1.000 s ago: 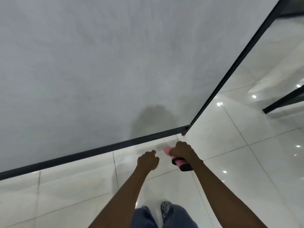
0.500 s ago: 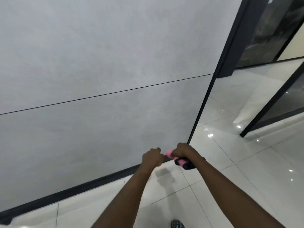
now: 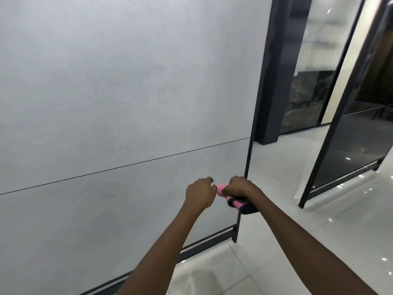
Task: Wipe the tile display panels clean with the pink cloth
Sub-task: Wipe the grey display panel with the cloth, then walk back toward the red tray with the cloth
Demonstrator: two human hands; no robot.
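Observation:
A tall grey tile display panel point(image 3: 119, 99) in a thin black frame fills the left and middle of the head view, with one horizontal seam across it. My right hand point(image 3: 239, 186) is closed around a rolled pink cloth point(image 3: 235, 202) with a dark end, held in front of the panel's lower right edge. My left hand point(image 3: 200, 192) is curled just left of it, its fingertips at the cloth's pink end; whether they pinch it is unclear. Neither hand touches the panel.
The black frame edge point(image 3: 247, 158) runs down beside my hands to a base rail on the glossy white floor tiles point(image 3: 276, 241). A dark glossy panel point(image 3: 353, 141) in a black frame stands at the right, a black pillar point(image 3: 274, 81) behind.
The view has tilted up from the floor to the panel face. Both hands have risen together, and the left hand has closed in on the cloth's pink end.

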